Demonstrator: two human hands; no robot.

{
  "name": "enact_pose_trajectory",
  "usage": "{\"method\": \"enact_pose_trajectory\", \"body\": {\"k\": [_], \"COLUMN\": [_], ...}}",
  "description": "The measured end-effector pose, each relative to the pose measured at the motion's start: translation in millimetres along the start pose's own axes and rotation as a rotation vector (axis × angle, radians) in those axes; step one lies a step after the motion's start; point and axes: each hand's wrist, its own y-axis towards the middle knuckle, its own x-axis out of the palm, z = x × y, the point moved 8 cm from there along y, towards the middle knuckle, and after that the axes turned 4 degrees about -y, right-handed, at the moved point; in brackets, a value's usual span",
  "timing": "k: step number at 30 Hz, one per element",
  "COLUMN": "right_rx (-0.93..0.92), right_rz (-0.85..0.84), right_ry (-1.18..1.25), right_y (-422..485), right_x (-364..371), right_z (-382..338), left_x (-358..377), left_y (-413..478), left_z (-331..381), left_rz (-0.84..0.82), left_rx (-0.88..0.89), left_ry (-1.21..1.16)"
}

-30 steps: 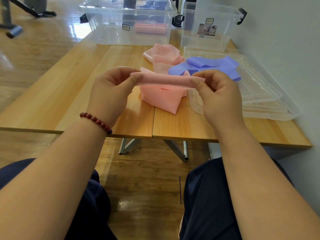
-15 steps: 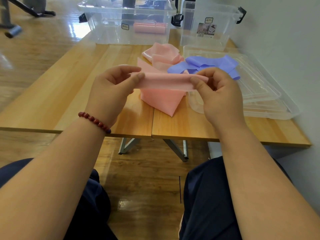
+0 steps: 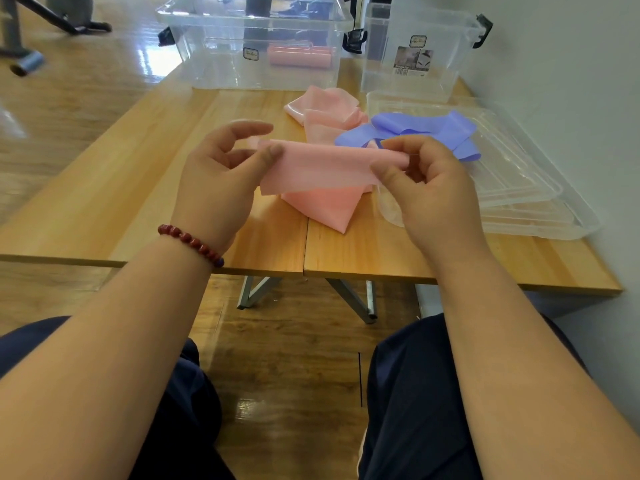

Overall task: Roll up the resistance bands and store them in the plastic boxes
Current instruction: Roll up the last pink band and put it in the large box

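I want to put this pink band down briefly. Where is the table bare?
Bare wood: the left half of the table, between the large clear box and the near edge, left of the left hand. Also the near strip before the stacked lids. Crowded: centre-right, with pink band, purple band, lids and small box.

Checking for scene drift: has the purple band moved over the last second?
No. The purple band still drapes over the left edge of the clear lid, with no shift against it.

The table (image 3: 138,161) is bare wood on the left, with room to pass. A big box (image 3: 214,46) and a small box (image 3: 446,64) block the back. The pink band (image 3: 322,206) lies in the middle. The lids (image 3: 519,188) and a purple band (image 3: 426,128) fill the right.
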Motion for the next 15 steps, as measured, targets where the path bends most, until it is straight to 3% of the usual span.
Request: {"method": "enact_pose_trajectory", "body": {"k": [15], "right_rx": [-0.033], "right_rz": [0.035], "right_ry": [-0.027], "right_y": [-2.1], "right_x": [-3.2], "right_z": [-3.9], "left_x": [0.3], "left_y": [-1.8], "left_z": [4.0], "left_rz": [0.000], "left_rx": [0.021], "left_ry": [0.012]}}
